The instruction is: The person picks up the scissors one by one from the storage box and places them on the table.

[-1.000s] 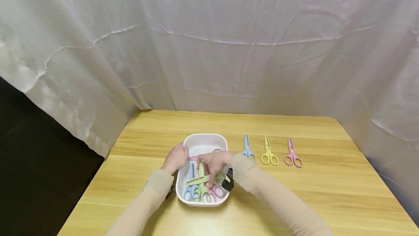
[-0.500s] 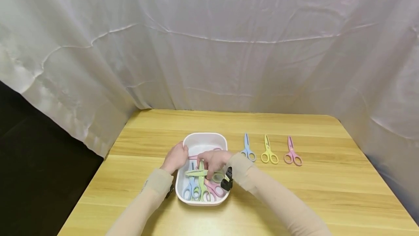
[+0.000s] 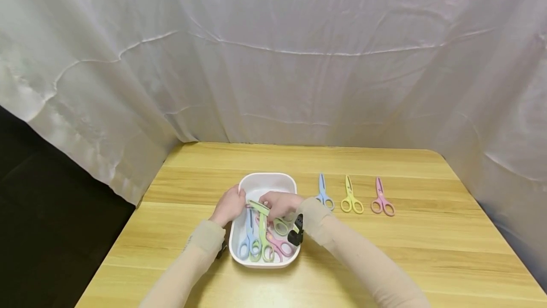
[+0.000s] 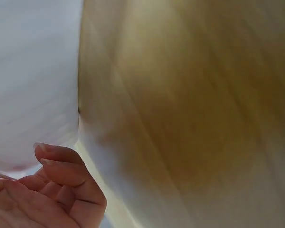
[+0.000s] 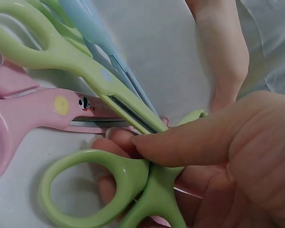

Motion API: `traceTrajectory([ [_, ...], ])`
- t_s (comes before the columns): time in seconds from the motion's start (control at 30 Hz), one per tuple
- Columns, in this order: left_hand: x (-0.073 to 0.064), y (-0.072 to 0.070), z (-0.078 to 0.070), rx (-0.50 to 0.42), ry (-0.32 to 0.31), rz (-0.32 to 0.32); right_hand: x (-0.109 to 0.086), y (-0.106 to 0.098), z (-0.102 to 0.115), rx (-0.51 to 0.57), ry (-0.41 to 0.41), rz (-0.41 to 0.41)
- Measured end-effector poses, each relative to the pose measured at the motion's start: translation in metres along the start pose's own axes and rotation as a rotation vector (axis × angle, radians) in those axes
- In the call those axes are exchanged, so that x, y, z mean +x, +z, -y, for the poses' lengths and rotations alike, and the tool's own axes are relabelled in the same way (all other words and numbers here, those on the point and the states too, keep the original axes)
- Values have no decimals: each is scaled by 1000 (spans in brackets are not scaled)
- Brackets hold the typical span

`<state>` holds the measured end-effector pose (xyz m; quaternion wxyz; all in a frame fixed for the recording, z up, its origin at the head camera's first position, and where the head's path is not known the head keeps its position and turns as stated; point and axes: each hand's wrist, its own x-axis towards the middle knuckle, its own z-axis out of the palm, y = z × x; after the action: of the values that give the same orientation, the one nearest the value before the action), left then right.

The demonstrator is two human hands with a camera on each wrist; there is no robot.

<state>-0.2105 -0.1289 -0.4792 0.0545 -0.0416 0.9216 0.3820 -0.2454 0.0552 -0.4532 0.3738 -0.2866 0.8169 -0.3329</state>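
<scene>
My left hand [image 3: 231,205] grips the left rim of a white plastic box [image 3: 267,181]; in the left wrist view its fingers [image 4: 69,173] curl at the box wall. Inside the box, my right hand [image 3: 278,203] pinches green scissors [image 5: 156,190] between thumb and fingers, near where handles meet blades. Their blade tip points toward the left rim, close to my left hand. Below them in the box lie another pair of light green scissors [image 5: 61,59], blue scissors [image 3: 249,239] and pink scissors [image 5: 42,107], overlapping one another with handles toward me.
Right of the box, blue scissors [image 3: 323,194], yellow scissors [image 3: 350,199] and pink scissors [image 3: 381,199] lie in a row on the wooden table [image 3: 384,260], tips pointing away. A pale curtain [image 3: 299,94] hangs behind the table.
The right hand has moved slightly away from me, carrying the green scissors with it. Their blades have swung from nearly sideways to pointing far left. The left hand stays on the rim.
</scene>
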Motion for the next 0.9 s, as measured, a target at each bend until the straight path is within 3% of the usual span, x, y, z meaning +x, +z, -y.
traceTrajectory([
  [0.2,-5,-5,5,-93,-30,9,1,0,1,71,36,-40],
  [0.4,-24,-8,8,-87,-19,43,0,1,1,124,93,-32],
  [0.53,-34,-6,7,-70,14,12,2,1,0,122,100,-31],
  [0.73,-31,0,8,-48,31,-67,5,2,-2,176,70,-31],
  [0.9,-24,0,9,-23,36,-94,5,6,3,112,111,-155],
])
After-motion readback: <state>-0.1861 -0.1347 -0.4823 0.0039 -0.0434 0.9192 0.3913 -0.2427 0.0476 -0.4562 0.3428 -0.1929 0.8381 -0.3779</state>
